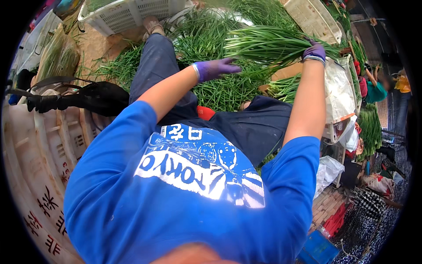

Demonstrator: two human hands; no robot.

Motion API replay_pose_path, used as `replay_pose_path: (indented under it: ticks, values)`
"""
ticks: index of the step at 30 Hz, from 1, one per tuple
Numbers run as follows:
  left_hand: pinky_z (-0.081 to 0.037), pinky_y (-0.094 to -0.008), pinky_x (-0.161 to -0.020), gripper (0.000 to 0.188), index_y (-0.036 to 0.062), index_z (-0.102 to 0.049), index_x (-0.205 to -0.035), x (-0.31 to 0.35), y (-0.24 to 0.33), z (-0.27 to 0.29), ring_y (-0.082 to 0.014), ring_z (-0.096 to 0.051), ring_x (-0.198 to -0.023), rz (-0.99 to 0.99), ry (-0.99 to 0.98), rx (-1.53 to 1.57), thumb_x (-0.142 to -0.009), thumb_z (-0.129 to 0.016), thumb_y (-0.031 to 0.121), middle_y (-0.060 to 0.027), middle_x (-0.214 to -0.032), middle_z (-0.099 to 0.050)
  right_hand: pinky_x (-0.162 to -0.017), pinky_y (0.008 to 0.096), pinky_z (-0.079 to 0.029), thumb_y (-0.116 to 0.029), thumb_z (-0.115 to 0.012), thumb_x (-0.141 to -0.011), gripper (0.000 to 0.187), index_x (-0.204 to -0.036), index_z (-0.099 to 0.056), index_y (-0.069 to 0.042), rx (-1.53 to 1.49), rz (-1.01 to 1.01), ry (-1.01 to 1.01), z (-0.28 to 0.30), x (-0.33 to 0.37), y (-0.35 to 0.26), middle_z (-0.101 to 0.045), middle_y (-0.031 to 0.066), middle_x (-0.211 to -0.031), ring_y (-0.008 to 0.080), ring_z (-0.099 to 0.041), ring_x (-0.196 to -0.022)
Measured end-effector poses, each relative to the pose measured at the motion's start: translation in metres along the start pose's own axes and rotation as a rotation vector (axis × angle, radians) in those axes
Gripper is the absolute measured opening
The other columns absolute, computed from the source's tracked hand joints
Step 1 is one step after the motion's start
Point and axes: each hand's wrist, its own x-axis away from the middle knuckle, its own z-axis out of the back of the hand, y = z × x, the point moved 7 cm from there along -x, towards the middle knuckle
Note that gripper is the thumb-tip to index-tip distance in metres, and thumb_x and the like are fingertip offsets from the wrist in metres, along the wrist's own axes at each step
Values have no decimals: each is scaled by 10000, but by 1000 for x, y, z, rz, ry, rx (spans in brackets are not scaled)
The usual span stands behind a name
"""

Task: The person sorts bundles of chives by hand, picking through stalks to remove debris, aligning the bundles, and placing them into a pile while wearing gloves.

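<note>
Both of my hands wear purple gloves. My right hand [313,50] is closed around a thick bunch of chives [268,44], whose long green blades and pale stalks point out to the left, held roughly level. To the left of the bunch's pale ends, my left hand [217,69] reaches out with its fingers stretched and nothing in it. Below lies a big loose heap of chives [224,94], spread between and beyond my legs. A smaller bundle [285,88] rests beside my right forearm, near a piece of cardboard [286,71].
White plastic crates stand at the far left [118,17] and far right [316,17]; a large stained one [26,145] is at my left. A black strapped object [96,97] lies on it. White sacking [338,88] hangs at right. Another person [377,90] in green is beyond.
</note>
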Motion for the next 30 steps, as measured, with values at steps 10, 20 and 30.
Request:
replay_pose_path:
  ticks: [10, 20, 30]
  values:
    - [-433, -235, -594, 285, 8, -572, -911, 7, 50, 0, -85, -543, -609, -357, 230, -199, -826, -528, 276, -45, -750, -593, -825, 405, -434, -114, -298, -866, 319, -1007, -533, 48, -136, 110, 176, -123, 125, 42, -545, 216, -1000, 314, -536, -901]
    - [-429, -213, -453, 228, -3, -568, -820, 69, -2, 40, -87, -532, -472, -115, 244, -187, -826, -536, 222, -46, -596, -558, -698, 302, -463, -79, -517, -765, 252, -1006, -577, -36, 1665, 335, 42, -134, 91, 58, -612, 131, -890, 224, -595, -765]
    - [-368, -319, -886, 423, 46, -410, -1187, -2, 8, 40, -193, -429, -1088, -713, 444, -1113, -778, -518, 71, -123, -1164, -461, -910, 393, -334, -135, -353, -828, 318, -1096, -471, -9, -486, -59, 170, -109, 101, 49, -525, 128, -1086, 267, -486, -996]
